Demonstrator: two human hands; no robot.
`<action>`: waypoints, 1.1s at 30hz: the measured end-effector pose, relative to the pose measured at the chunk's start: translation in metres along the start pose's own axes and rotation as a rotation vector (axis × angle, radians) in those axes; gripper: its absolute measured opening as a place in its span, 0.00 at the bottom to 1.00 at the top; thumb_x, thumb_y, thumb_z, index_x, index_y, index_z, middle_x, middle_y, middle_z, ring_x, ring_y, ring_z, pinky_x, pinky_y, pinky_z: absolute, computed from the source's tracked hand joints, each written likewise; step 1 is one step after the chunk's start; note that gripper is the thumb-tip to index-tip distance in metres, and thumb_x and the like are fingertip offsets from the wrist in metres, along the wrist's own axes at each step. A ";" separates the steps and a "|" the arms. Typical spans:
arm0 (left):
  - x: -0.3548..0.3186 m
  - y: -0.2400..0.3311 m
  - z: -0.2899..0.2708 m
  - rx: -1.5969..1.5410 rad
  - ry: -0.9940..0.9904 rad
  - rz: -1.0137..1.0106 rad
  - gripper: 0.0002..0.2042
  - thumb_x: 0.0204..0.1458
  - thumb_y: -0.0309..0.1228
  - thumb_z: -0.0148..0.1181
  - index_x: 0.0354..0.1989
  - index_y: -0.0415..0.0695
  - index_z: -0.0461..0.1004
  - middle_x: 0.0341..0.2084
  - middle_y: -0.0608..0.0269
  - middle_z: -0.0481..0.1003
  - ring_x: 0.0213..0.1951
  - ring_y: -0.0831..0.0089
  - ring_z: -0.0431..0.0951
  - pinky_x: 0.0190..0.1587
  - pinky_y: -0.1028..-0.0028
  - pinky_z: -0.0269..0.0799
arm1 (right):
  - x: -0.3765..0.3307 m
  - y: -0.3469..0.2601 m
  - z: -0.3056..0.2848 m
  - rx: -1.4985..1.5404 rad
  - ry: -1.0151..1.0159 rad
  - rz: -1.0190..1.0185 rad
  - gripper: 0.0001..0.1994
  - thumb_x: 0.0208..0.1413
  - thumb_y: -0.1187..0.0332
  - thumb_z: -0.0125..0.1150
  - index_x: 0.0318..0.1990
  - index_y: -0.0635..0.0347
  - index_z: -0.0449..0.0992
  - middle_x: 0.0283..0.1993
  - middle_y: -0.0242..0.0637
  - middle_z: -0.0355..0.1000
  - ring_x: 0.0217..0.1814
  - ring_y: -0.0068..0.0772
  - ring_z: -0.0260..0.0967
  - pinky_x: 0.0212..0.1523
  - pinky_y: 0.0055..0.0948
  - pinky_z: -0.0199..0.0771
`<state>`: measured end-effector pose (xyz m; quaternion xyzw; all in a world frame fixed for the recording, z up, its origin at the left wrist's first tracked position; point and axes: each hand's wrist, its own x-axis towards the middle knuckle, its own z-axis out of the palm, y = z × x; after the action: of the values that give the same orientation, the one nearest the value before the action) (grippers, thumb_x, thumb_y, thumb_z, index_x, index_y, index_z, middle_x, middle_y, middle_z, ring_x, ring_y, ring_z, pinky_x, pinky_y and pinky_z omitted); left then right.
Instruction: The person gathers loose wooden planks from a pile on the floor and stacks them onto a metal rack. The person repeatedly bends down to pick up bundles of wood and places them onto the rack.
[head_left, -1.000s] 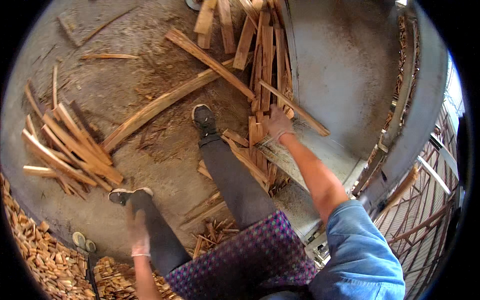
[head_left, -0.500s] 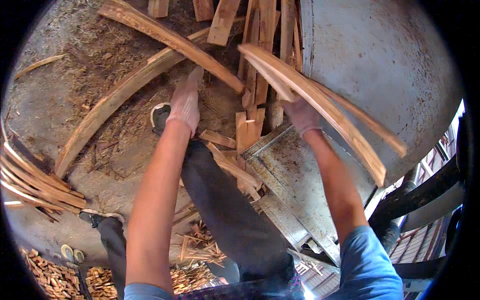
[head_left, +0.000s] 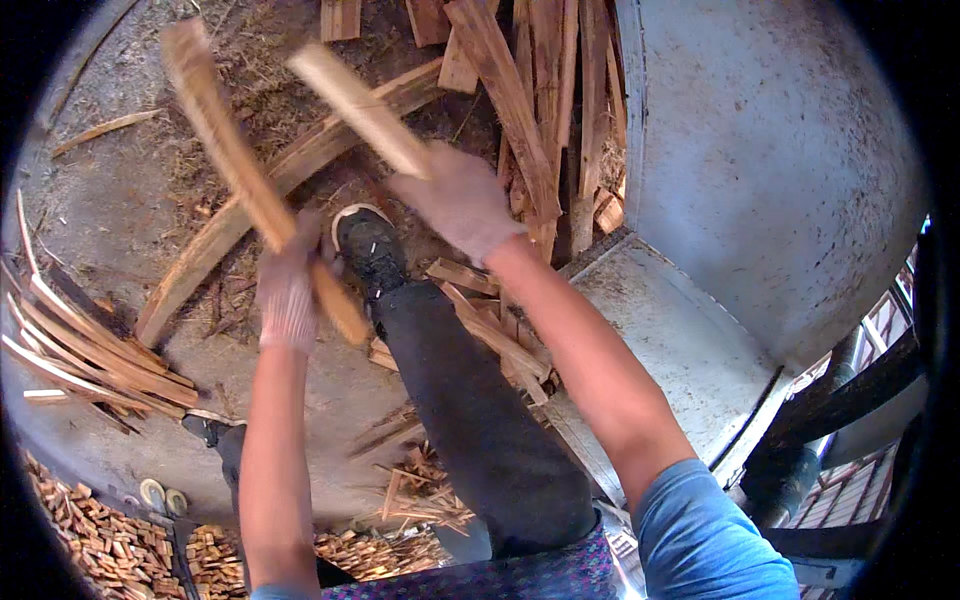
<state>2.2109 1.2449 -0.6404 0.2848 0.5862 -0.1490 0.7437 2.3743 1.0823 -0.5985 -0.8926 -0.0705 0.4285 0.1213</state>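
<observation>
While blurred with motion, left hand (head_left: pixel 288 292) clenched around a long slat (head_left: pixel 235 170), gripping near its lower end, most of the length slanting up and leftward above the fist, a short stub poking out below toward the shoe (head_left: pixel 368 245). Right hand (head_left: pixel 460 203) closed on a shorter slat (head_left: pixel 360 108), held at its lower end, the rest rising up-left from the knuckles. Both hands gloved in thin pale fabric. No packages, labels or signs legible anywhere around the shoe. Compared with half a second ago: then only one long curved slat in the right hand and the left reaching bare toward the pile; now a slat in each fist, the two apart and roughly parallel, raised above the shoe. Left of the shoe, a long plank (head_left: pixel 280 195) flat on the dusty floor (head_left: pixel 120 180); farther left, a fan of thin strips (head_left: pixel 80 350). Above and right of the shoe, a heap of boards (head_left: pixel 540 90) against a grey metal drum (head_left: pixel 770 170). Below-left of the shoe, near the lower edge, rows of small cut blocks (head_left: pixel 90 535). Just right of the shoe, loose offcuts (head_left: pixel 490 330) beside the dark trouser leg (head_left: pixel 470 410).
</observation>
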 end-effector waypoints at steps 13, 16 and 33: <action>-0.026 0.014 -0.141 0.041 0.126 0.159 0.19 0.62 0.35 0.66 0.57 0.38 0.75 0.42 0.64 0.78 0.42 0.72 0.77 0.48 0.69 0.75 | 0.031 -0.191 0.098 0.522 0.046 -0.189 0.37 0.57 0.47 0.64 0.61 0.76 0.71 0.55 0.64 0.75 0.60 0.59 0.74 0.64 0.47 0.71; -0.034 -0.006 -0.226 0.140 0.334 0.235 0.20 0.61 0.38 0.67 0.55 0.37 0.76 0.43 0.62 0.78 0.41 0.71 0.77 0.45 0.70 0.75 | 0.021 -0.106 0.030 0.128 0.367 -0.322 0.41 0.54 0.53 0.73 0.68 0.71 0.64 0.57 0.63 0.74 0.60 0.60 0.73 0.64 0.48 0.71; -0.077 0.086 -0.590 2.122 0.450 0.348 0.27 0.58 0.44 0.63 0.59 0.36 0.76 0.49 0.44 0.79 0.50 0.49 0.79 0.55 0.54 0.74 | -0.058 -0.046 0.087 0.176 0.154 0.014 0.22 0.63 0.52 0.62 0.53 0.62 0.78 0.45 0.56 0.79 0.51 0.60 0.77 0.55 0.50 0.73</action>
<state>1.7738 1.6572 -0.6340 0.8792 0.2338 -0.4151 0.0075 2.2694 1.1263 -0.5946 -0.9093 -0.0170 0.3640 0.2011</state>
